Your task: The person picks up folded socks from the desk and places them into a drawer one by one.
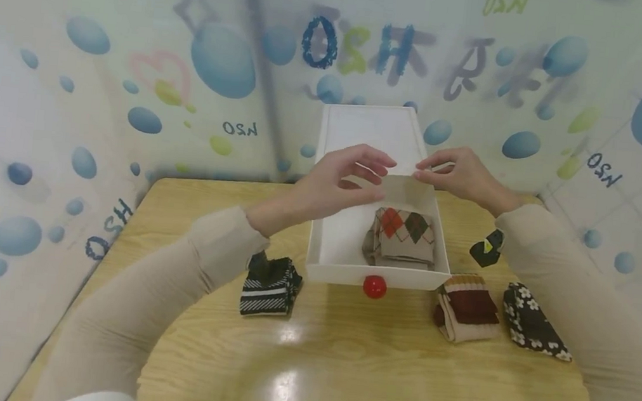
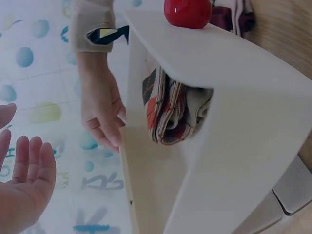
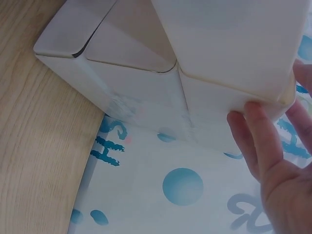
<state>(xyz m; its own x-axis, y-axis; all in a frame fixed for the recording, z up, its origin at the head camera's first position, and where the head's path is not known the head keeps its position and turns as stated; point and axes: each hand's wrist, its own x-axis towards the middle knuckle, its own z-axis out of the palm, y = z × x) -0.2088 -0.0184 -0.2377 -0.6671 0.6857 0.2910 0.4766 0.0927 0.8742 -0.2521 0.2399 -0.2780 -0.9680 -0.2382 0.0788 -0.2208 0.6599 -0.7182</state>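
A white drawer (image 1: 343,274) with a round red knob (image 1: 374,287) stands pulled out from a white drawer cabinet (image 1: 370,128). Folded argyle socks (image 1: 407,237), beige with red and green diamonds, lie at its front right. Above the drawer's left side hovers my left hand (image 1: 342,180), fingers loosely bent, holding nothing. My right hand (image 1: 463,175) is at the drawer's back right corner. In the right wrist view, fingertips of that hand (image 3: 273,161) touch the white side wall with fingers fairly straight. The left wrist view also shows the right hand (image 2: 100,107) against the drawer edge.
Black-and-white striped folded socks (image 1: 270,288) lie left of the drawer. To its right are maroon and beige folded socks (image 1: 469,309) and black flowered ones (image 1: 534,321). A dark strap (image 2: 108,35) hangs at the right sleeve. A patterned wall (image 1: 281,127) stands behind.
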